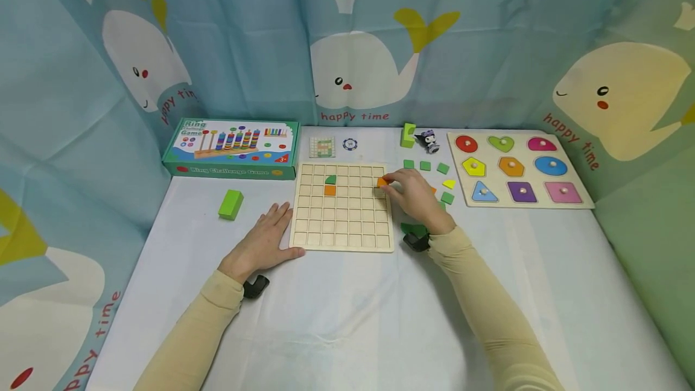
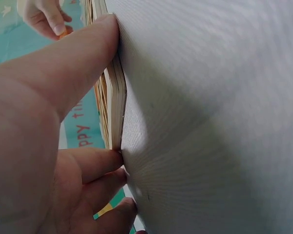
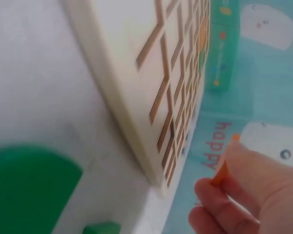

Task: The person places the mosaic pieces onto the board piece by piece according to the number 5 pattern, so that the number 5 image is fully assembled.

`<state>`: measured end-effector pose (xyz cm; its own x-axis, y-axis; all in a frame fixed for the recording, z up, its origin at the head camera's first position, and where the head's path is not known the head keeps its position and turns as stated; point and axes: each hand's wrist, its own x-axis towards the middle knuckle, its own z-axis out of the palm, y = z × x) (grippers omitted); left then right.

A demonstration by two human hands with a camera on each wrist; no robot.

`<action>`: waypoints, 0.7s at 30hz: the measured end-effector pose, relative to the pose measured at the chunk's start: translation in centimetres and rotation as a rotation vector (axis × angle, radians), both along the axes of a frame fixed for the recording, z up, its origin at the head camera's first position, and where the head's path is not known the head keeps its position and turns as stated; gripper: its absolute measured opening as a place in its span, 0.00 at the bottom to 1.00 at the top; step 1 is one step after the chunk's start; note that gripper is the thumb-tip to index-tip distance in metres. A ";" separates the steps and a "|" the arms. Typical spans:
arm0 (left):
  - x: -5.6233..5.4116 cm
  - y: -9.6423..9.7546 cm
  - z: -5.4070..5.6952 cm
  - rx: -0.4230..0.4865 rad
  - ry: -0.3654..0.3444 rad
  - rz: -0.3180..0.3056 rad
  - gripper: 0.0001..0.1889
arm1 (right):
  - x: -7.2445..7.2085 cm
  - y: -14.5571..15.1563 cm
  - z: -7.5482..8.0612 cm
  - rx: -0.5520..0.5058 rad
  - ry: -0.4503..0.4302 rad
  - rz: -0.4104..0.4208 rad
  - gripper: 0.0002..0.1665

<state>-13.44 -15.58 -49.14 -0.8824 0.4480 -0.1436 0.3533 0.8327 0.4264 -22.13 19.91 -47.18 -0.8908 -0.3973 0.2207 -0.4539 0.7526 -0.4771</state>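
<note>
White cloth-covered table [image 1: 326, 343], pale wooden square grid board [image 1: 345, 215] flat on it. Left hand [image 1: 263, 241] spread, touching board's left edge. Right hand [image 1: 415, 197] pinching thin orange tile [image 1: 382, 183] over right side. Green quarter-round tile [image 1: 330, 180] seated farther left.

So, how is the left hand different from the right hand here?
The left hand touches the left side of the grid board; the right hand is at its right. The right hand pinches an orange piece; the left hand is spread, holding no piece. Both emerge from beige sleeves.

Long beige sleeves [image 1: 483, 300] meet black, curved wrist devices [image 1: 257, 286].
</note>
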 end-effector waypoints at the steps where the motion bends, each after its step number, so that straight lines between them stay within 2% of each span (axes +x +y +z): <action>1: 0.0 0.0 0.0 -0.001 -0.002 0.001 0.53 | 0.0 -0.2 0.0 -0.001 0.001 0.002 0.17; 10: -0.1 0.0 0.0 -0.020 -0.033 0.017 0.53 | 0.2 -2.7 0.3 0.038 0.022 0.052 0.15; 17: 0.0 0.0 0.1 -0.015 -0.014 0.002 0.53 | 0.4 -5.4 0.3 0.101 0.037 0.145 0.14; 21: -0.1 0.0 0.1 -0.015 -0.010 -0.001 0.53 | 0.3 -6.9 0.5 0.103 0.049 0.203 0.13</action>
<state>-13.50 -15.57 -49.03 -0.8804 0.4467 -0.1592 0.3499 0.8385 0.4177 -21.82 12.99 -46.71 -0.7793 -0.5901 0.2109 -0.6219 0.6869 -0.3760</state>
